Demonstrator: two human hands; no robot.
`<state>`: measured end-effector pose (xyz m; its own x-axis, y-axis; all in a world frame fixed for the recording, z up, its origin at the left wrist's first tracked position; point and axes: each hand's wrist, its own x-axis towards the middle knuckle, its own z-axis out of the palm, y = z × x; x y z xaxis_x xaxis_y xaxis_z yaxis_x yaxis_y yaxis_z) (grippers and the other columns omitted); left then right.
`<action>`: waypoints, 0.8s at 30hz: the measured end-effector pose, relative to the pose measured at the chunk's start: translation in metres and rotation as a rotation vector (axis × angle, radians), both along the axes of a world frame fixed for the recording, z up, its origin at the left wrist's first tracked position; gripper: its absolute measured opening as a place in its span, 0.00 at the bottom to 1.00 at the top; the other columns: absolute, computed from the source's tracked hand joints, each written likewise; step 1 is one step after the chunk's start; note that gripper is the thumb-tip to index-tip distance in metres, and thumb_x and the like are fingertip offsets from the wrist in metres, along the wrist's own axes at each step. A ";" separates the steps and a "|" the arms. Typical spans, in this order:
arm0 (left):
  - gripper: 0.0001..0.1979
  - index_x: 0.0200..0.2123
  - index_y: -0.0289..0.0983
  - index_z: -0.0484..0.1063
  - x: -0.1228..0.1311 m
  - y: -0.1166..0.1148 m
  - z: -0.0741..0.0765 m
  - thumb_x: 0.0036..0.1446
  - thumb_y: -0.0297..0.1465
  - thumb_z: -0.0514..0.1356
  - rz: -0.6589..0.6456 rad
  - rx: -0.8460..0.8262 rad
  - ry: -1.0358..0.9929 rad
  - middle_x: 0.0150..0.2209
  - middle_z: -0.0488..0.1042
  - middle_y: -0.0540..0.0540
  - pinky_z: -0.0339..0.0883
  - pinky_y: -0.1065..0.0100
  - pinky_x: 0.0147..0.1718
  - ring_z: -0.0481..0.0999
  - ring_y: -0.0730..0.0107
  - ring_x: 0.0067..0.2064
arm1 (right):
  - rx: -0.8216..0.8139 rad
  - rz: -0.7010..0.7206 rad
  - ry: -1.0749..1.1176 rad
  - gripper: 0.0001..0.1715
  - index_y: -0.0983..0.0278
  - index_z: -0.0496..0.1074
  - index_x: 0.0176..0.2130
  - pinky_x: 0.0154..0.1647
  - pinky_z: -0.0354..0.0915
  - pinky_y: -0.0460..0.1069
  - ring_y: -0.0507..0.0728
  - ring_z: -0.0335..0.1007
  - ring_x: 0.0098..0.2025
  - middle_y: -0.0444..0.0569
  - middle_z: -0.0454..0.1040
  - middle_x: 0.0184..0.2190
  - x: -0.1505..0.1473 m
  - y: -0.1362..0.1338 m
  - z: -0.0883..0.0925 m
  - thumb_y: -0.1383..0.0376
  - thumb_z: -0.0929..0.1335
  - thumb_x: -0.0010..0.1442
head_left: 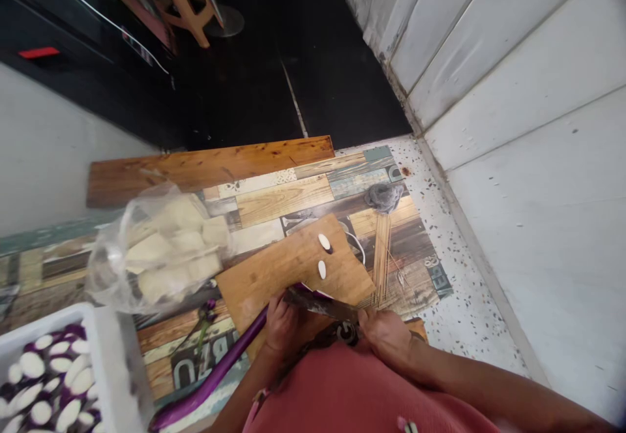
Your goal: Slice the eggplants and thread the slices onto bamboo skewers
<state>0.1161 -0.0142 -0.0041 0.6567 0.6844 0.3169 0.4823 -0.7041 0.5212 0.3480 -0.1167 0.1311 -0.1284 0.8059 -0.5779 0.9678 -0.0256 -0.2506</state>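
My left hand [282, 323] is closed around a long purple eggplant [215, 374] that runs down to the lower left, its end resting on a wooden cutting board [274, 270]. My right hand [386, 332] grips the handle of a knife [317, 302], whose dark blade lies across the eggplant's end near my left fingers. Two white oval eggplant slices [323, 255] lie on the board just beyond the blade.
A white tray [105, 348] at lower left holds several eggplant slices. A clear plastic bag [161, 250] of pale blocks sits left of the board. A bundle of thin sticks [381, 257] and a grey scrubber [384, 197] lie to the right. A white wall borders the right side.
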 end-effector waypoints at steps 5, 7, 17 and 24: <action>0.08 0.31 0.33 0.69 0.007 0.004 0.008 0.55 0.20 0.51 0.009 0.132 -0.005 0.34 0.71 0.41 0.65 0.56 0.40 0.69 0.60 0.43 | 0.028 -0.010 0.025 0.10 0.67 0.69 0.34 0.20 0.58 0.47 0.55 0.70 0.25 0.52 0.74 0.28 0.002 -0.004 -0.005 0.71 0.59 0.60; 0.08 0.31 0.33 0.69 0.009 0.005 0.010 0.55 0.20 0.52 0.021 0.152 -0.028 0.36 0.71 0.41 0.65 0.57 0.40 0.69 0.60 0.43 | 0.033 -0.023 0.027 0.10 0.66 0.68 0.33 0.21 0.58 0.47 0.55 0.70 0.24 0.51 0.74 0.27 0.001 -0.006 -0.005 0.69 0.59 0.61; 0.08 0.30 0.33 0.68 0.007 0.001 0.006 0.55 0.19 0.51 -0.024 0.125 0.029 0.29 0.70 0.43 0.64 0.57 0.39 0.70 0.61 0.38 | -0.002 -0.071 -0.004 0.09 0.68 0.68 0.34 0.19 0.56 0.46 0.55 0.71 0.24 0.51 0.74 0.26 -0.014 -0.006 0.002 0.64 0.62 0.59; 0.08 0.30 0.34 0.68 0.007 0.000 0.002 0.56 0.21 0.51 0.014 0.112 -0.053 0.33 0.71 0.43 0.65 0.56 0.40 0.70 0.62 0.41 | -0.036 -0.077 -0.002 0.10 0.70 0.70 0.34 0.22 0.60 0.46 0.55 0.72 0.25 0.52 0.75 0.26 -0.015 -0.002 0.003 0.64 0.63 0.59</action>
<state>0.1234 -0.0138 -0.0022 0.6278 0.6517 0.4257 0.4662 -0.7528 0.4648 0.3329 -0.1184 0.1342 -0.0657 0.7918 -0.6072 0.9631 -0.1089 -0.2463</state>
